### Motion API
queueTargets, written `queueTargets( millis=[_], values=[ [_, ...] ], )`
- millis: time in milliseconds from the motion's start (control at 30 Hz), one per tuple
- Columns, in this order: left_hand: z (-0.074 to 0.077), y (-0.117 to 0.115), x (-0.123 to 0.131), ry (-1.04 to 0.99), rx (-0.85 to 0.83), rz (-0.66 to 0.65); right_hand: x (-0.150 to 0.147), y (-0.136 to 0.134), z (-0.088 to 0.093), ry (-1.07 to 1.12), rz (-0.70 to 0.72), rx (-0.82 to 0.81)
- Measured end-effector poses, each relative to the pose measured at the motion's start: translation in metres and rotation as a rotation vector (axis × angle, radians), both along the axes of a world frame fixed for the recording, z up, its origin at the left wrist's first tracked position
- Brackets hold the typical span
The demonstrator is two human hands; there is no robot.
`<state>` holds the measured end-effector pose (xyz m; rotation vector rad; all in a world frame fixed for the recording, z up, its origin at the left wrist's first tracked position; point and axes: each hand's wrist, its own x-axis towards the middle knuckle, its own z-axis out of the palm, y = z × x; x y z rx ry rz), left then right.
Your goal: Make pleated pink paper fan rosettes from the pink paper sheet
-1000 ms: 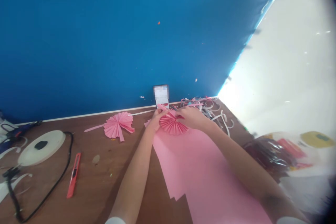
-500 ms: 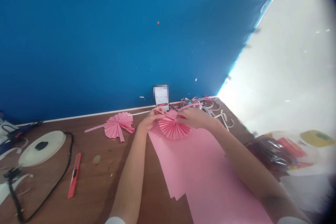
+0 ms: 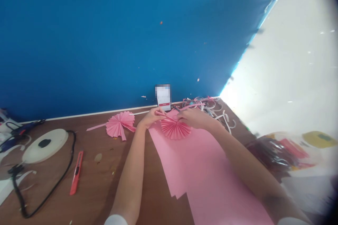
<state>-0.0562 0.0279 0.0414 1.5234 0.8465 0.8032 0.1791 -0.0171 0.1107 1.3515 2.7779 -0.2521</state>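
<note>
Gripped the pleated pink fan (image 3: 175, 129) at its upper edge, left hand (image 3: 150, 116) and right hand (image 3: 194, 117) both pinched on it; rested (half spread) atop the pink sheets (image 3: 206, 175), near the phone (image 3: 163, 97).

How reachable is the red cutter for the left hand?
Probably yes: the red cutter lies on open wood left of the forearm, clear of the black cable. The left hand would first have to let go of the pleated fan.

Big blue wall (image 3: 105, 42) at the far side, brown wooden table (image 3: 100, 179) near it, white wall (image 3: 295, 70) on the right, bright light on the white wall.
</note>
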Motion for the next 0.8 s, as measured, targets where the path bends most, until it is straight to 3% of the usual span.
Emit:
queueTargets(
  millis=[200,367,600,800],
  values=[
    [0.013,0.004,-0.004,0.347,0.202,-0.144,0.005,0.008,-0.015,-0.005,0.022,0.030],
    [0.017,0.006,0.004,0.504,0.380,-0.143,0.007,0.017,-0.027,-0.007,-0.030,0.065],
    [0.014,-0.001,0.028,0.532,0.295,-0.223,0.007,0.019,-0.035,-0.029,-0.068,0.078],
    [0.004,0.001,0.035,0.490,0.344,-0.206,0.005,0.020,-0.036,-0.028,-0.092,0.071]
  ],
)
